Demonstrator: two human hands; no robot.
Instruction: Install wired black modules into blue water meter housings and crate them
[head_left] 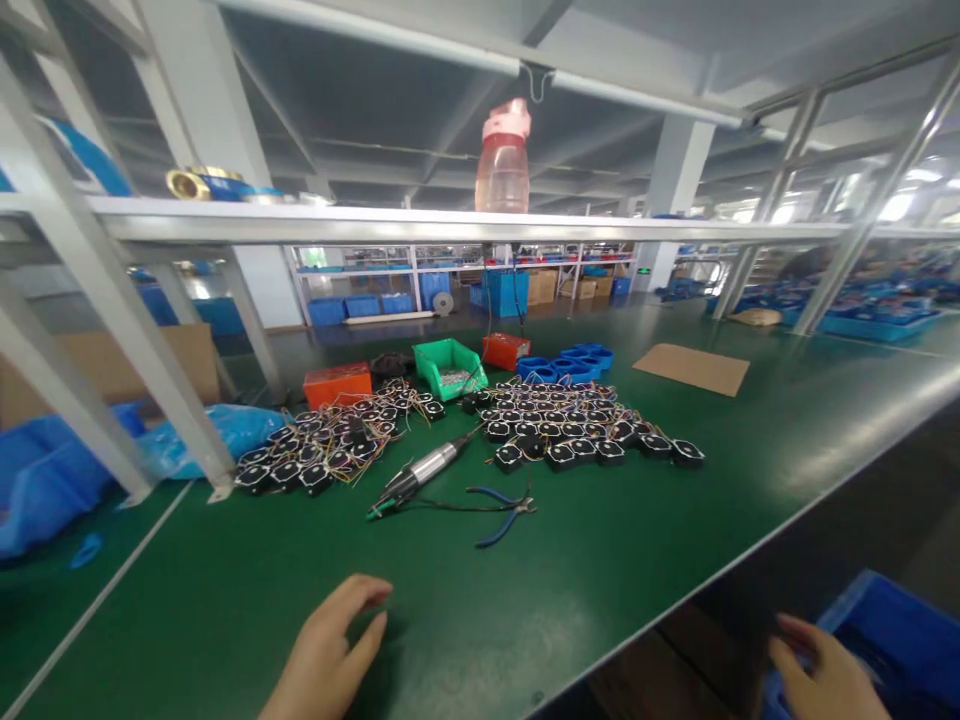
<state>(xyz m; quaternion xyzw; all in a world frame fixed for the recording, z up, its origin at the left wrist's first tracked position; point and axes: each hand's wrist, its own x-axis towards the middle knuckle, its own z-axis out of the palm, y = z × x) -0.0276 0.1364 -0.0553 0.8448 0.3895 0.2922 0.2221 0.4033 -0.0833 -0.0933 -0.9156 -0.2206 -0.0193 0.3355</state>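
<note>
My left hand (334,645) is over the near part of the green bench, thumb and fingers apart with nothing between them. Past the bench's front edge, my right hand (821,670) hangs beside a blue crate (900,620); its fingers are loosely curled, and no object shows in them. Blue-handled pliers (501,515) lie on the bench ahead of my left hand. Next to them is an electric screwdriver (427,470) with a silver body and a cord. Black wired parts with round centres lie in a left group (315,450) and a right group (555,425).
A green bin (450,368) of small pieces stands behind the parts, between two orange boxes (337,384) (506,350). Blue rings (570,365) and a cardboard sheet (694,368) lie farther right. Overhead, a shelf (360,222) carries a pink bottle (504,165). Metal posts (142,300) rise at left.
</note>
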